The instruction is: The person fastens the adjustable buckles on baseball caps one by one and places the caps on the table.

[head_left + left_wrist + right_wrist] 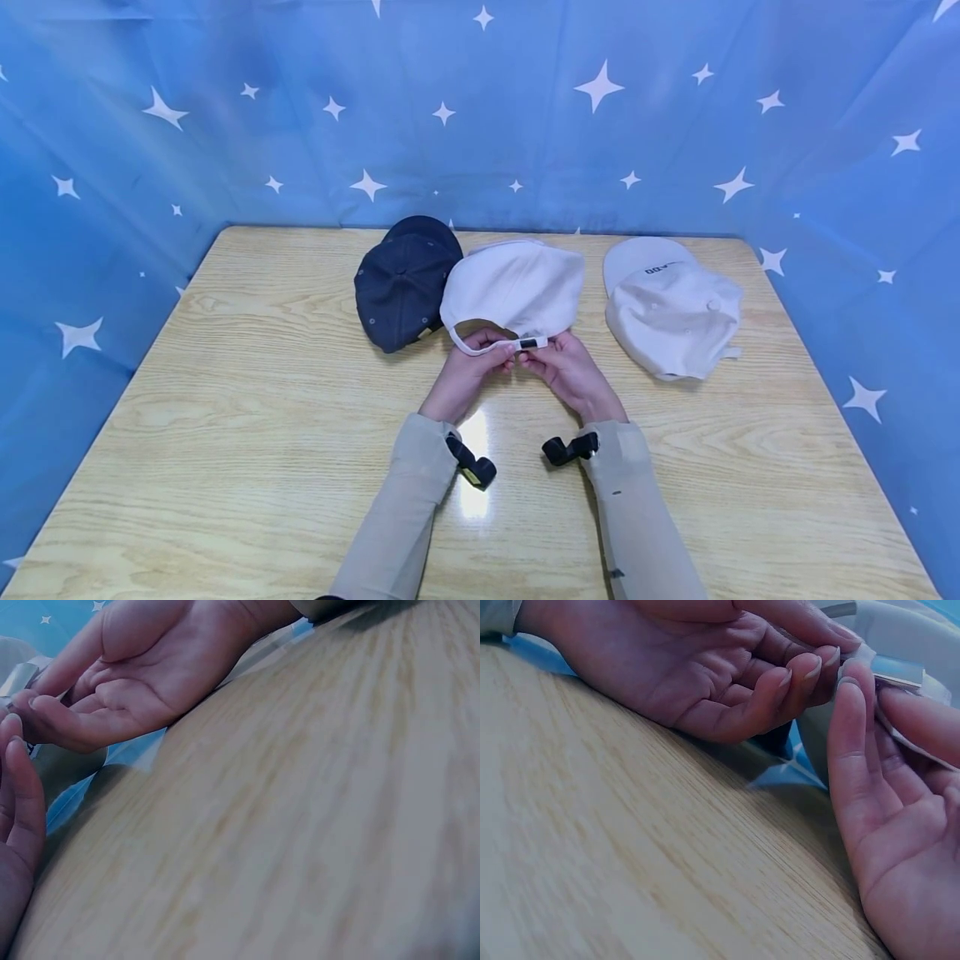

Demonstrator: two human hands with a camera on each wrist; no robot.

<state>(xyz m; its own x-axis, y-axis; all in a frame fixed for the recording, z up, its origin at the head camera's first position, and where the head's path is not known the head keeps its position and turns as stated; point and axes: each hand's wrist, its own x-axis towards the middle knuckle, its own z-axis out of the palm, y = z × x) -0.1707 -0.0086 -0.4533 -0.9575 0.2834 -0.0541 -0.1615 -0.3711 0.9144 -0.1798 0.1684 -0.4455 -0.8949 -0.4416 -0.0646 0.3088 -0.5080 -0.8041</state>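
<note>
A white baseball cap (517,283) is in the middle of the head view, its back opening and strap towards me. My left hand (472,371) pinches the strap (491,348) left of the small metal buckle (529,342). On the buckle's other side, my right hand (570,375) pinches the strap end between thumb and fingers. In the right wrist view, the shiny buckle (898,673) lies by the fingertips of my left hand (705,682) and right hand (911,847). The fingertips of both hands nearly meet there.
A dark navy cap (401,283) lies just left of the white one, its brim pointing away. At the right rests an off-white cap (675,312) with dark lettering. All are on a wooden table (225,433), with a blue star-patterned cloth (525,125) hanging behind and at both sides.
</note>
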